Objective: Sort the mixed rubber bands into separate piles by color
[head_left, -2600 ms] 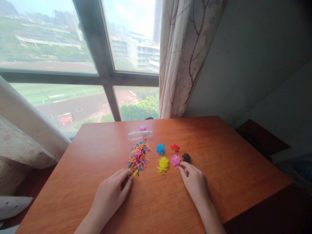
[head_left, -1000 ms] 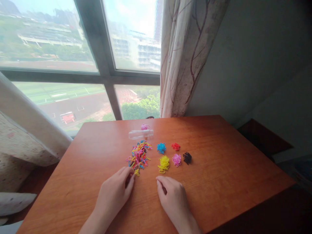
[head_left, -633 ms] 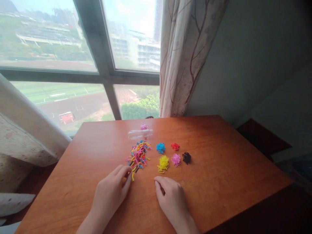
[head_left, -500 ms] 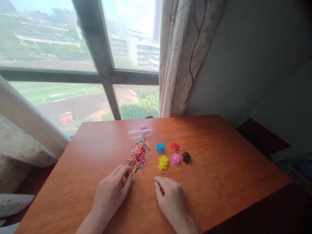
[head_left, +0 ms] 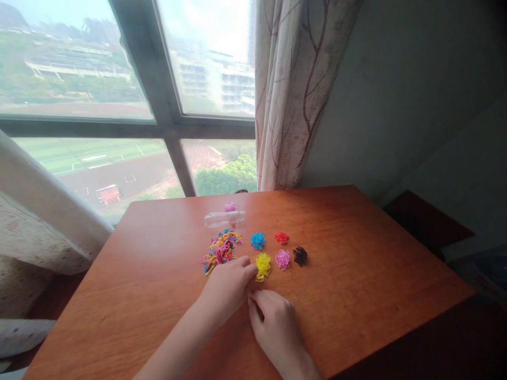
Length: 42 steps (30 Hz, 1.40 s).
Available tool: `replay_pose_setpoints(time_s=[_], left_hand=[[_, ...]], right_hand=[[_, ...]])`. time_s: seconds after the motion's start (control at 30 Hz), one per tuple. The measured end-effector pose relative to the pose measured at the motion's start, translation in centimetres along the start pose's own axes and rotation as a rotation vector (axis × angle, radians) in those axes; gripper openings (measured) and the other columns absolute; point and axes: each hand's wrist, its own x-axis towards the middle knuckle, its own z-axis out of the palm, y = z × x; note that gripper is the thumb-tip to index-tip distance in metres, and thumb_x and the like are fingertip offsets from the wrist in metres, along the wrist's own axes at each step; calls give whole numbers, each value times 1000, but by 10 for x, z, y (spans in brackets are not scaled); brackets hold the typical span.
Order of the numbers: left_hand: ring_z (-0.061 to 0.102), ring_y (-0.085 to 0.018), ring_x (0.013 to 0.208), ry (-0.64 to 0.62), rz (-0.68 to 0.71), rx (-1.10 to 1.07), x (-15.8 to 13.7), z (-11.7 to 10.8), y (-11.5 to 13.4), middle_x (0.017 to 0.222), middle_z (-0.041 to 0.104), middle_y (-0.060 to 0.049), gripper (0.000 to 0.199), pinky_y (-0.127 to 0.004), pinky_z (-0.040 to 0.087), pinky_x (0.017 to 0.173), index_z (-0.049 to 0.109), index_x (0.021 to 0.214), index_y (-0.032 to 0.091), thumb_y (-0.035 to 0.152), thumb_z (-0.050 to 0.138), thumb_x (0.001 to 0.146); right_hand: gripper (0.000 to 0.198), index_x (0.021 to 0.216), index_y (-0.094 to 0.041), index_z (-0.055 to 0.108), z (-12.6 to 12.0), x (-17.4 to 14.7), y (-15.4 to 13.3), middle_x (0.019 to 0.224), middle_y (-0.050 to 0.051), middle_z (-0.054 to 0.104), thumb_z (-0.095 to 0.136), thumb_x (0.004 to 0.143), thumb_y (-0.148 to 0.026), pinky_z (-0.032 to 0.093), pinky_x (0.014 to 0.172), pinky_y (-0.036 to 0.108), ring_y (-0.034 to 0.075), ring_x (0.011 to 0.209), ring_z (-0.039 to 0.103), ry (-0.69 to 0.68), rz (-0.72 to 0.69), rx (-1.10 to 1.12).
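Note:
My left hand [head_left: 233,279] reaches across to the near left side of the yellow rubber band pile [head_left: 262,266], its fingers closed together; what they hold, if anything, is hidden. Just below it my right hand [head_left: 274,316] rests low over the table, thumb and forefinger pinched, their tips close to my left fingers. A mixed heap of coloured rubber bands [head_left: 222,248] lies left of the sorted piles, partly covered by my left hand. Around the yellow pile sit a blue pile [head_left: 257,240], a red pile [head_left: 281,237], a pink pile [head_left: 282,259] and a black pile [head_left: 300,256].
Behind the mixed heap a clear plastic container [head_left: 224,218] lies on its side, with a pink round object [head_left: 231,207] beyond it. The brown wooden table [head_left: 356,274] meets a window and a patterned curtain [head_left: 293,95] at the back.
My left hand has moved right, from the near edge of the mixed heap to the yellow pile. My right hand has stayed nearly still, still pinched.

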Motion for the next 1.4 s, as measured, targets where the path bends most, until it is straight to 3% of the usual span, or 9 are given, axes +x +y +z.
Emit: replay_pose_setpoints(time_s=[0.13, 0.3, 0.53, 0.63, 0.77, 1.03, 1.4], left_hand=[[67, -17, 73, -17, 3, 25, 8, 1, 1, 88, 67, -3, 18, -23, 36, 53, 63, 82, 21, 17, 48, 90], [68, -18, 78, 31, -62, 20, 2, 1, -7, 92, 67, -3, 19, -24, 38, 57, 63, 90, 23, 21, 45, 93], [68, -16, 79, 178, -257, -103, -39, -7, -39, 97, 71, 0, 22, -23, 41, 61, 65, 93, 26, 31, 43, 95], [67, -15, 72, 264, -319, -173, -60, 0, -53, 90, 71, 1, 22, -23, 42, 60, 66, 92, 26, 36, 47, 93], [63, -14, 65, 330, -301, -302, -76, 18, -65, 80, 70, 1, 22, -22, 45, 62, 67, 90, 23, 35, 49, 92], [62, -14, 65, 365, -292, -408, -76, 28, -65, 78, 69, 0, 22, -24, 48, 63, 67, 89, 22, 33, 48, 91], [65, -16, 69, 325, -327, -377, -76, 26, -61, 82, 71, -1, 23, -26, 49, 66, 67, 90, 22, 35, 47, 90]], right_hand=[[22, 75, -21, 59, 1, 0, 0, 70, 1, 64, 45, 89, -11, 32, 61, 25, 15, 65, 60, -5, 16, -4], [24, 88, -23, 64, 0, -1, -1, 78, 1, 67, 44, 90, -11, 35, 66, 25, 16, 72, 62, -5, 24, 50], [22, 92, -25, 66, 0, -1, -1, 80, -1, 69, 47, 91, -12, 36, 66, 26, 16, 72, 63, -36, 45, 12], [19, 94, -25, 65, 0, 3, -6, 80, -2, 69, 52, 89, -12, 36, 65, 26, 16, 72, 64, -78, 56, -35], [16, 97, -26, 62, 3, 13, -22, 84, -2, 70, 61, 86, -15, 37, 63, 26, 17, 75, 65, -187, 54, -101], [12, 98, -25, 60, 25, 36, -57, 89, 0, 71, 64, 87, -23, 41, 63, 27, 22, 80, 68, -301, 72, -146], [8, 93, -24, 61, 31, 38, -54, 86, 1, 71, 57, 90, -18, 41, 64, 25, 20, 78, 68, -286, 105, -144]])
